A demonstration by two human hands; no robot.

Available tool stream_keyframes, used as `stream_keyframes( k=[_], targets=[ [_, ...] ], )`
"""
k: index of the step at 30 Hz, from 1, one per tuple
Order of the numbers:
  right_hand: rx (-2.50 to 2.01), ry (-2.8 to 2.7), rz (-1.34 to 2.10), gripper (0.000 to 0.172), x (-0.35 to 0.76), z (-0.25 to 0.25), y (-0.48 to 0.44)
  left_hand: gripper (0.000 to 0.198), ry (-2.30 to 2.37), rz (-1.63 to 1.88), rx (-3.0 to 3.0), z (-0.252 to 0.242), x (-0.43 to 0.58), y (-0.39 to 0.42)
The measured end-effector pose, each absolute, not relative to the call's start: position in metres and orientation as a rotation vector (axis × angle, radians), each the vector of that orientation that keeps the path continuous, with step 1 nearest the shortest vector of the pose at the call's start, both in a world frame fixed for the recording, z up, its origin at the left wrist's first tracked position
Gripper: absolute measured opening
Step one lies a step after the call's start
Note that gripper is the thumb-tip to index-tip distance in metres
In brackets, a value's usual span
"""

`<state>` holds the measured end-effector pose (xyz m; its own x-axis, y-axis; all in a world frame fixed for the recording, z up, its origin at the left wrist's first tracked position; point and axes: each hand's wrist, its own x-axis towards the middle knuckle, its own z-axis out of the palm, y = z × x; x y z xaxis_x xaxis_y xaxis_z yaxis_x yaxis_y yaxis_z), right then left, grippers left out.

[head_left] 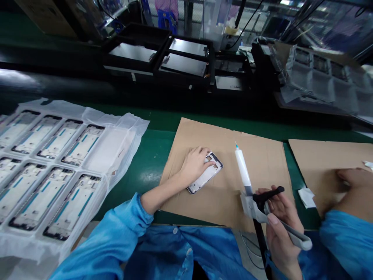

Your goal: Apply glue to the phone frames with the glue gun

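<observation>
My left hand (196,166) grips a phone frame (202,179) by its upper part, with the thumb across its inner face and the fingers at its far edge. The frame lies tilted on a sheet of brown cardboard (230,194). In my right hand (282,225) is a glue dispensing gun (253,210) with a grey body and a black plunger handle. A white syringe (243,169) sits in its front, its thin blue-based tip (236,146) pointing away from me. That tip is apart from the frame, to the right of it.
A white plastic tray (115,146) at left holds several phone frames with blue strips. Another person's hand (357,179) rests over a second cardboard sheet (326,155) at right, near a white paper scrap (307,197). Black trays (157,74) and stacked plastic trays (320,85) stand behind.
</observation>
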<state>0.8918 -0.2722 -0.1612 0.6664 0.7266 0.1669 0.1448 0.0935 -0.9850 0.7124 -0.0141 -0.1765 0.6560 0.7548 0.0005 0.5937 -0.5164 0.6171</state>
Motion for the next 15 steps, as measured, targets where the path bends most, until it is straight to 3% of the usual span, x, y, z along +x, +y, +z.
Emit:
stream_keyframes(
  k=[5, 9, 15],
  targets=[
    [-1.416, -0.853, 0.561, 0.067, 0.901, -0.160, -0.271, 0.061, 1.224, 0.135, 2.511, -0.160, 0.710, -0.014],
    [-1.441, -0.932, 0.686, 0.083, 0.906, -0.158, -0.268, 0.062, 1.259, 0.203, 2.591, -0.152, 0.696, -0.018],
    [-1.375, -0.930, 0.767, 0.076, 0.898, -0.153, -0.258, 0.052, 0.573, 0.225, 2.775, -0.166, 0.663, -0.034]
  ],
)
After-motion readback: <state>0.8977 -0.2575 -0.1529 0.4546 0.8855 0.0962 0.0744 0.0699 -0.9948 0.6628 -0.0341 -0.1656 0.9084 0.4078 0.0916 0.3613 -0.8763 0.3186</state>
